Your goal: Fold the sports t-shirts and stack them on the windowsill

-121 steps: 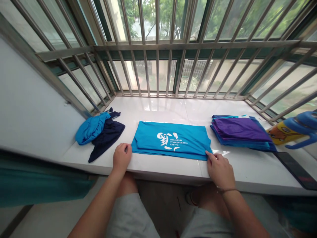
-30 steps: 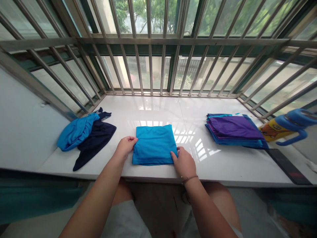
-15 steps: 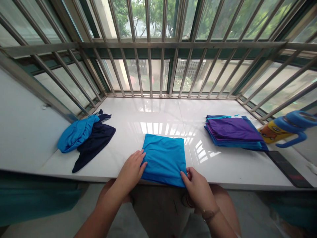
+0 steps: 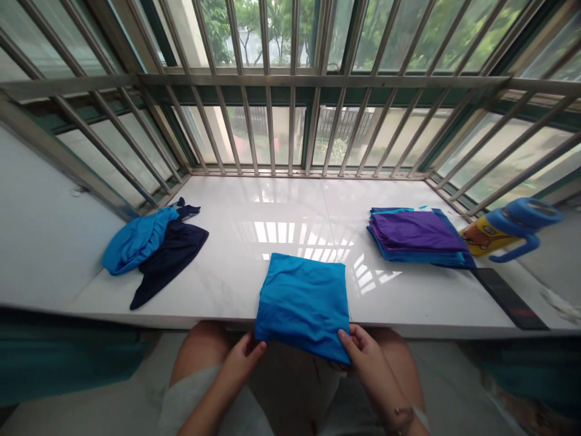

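— Both hands are on the folded shirt (image 4: 302,303): the left hand (image 4: 242,357) pinches its near left corner, the right hand (image 4: 367,351) grips its near right corner.

— Where does the shirt sit?

— Half on the table (image 4: 227,284), at the near edge in the middle, with its near part hanging over toward the lap.

— How would you handle it well from here?

— I'd keep both corners level and pinch through all layers, so the fold doesn't slide open. Lifting it flat looks safer than dragging it over the edge.

— Anything close by to mind?

— Not much. The pile (image 4: 415,236) of folded clothes lies far right, well apart; the loose clothes (image 4: 152,248) lie far left. A bottle (image 4: 508,233) lies just right of the pile.
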